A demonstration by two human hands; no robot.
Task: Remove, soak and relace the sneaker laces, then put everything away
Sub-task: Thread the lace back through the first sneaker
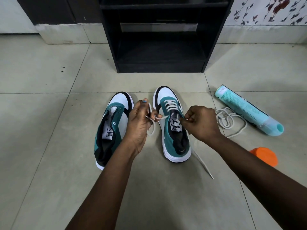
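Observation:
Two teal, white and black sneakers stand side by side on the floor. The left sneaker (114, 123) has no lace in its eyelets. The right sneaker (172, 128) is laced across its lower eyelets with a white lace (171, 103). My left hand (141, 123) grips one end of that lace, looped through its fingers, between the shoes. My right hand (201, 122) pinches the lace at the right side of the shoe's upper eyelets. The lace's other tail (203, 165) trails on the floor beside the heel. A second loose white lace (230, 120) lies coiled to the right.
A teal bottle (245, 110) lies on its side at the right, next to the loose lace. An orange cap-like object (265, 156) sits near my right forearm. A black open shelf unit (161, 35) stands against the wall beyond the shoes. The floor is pale tile.

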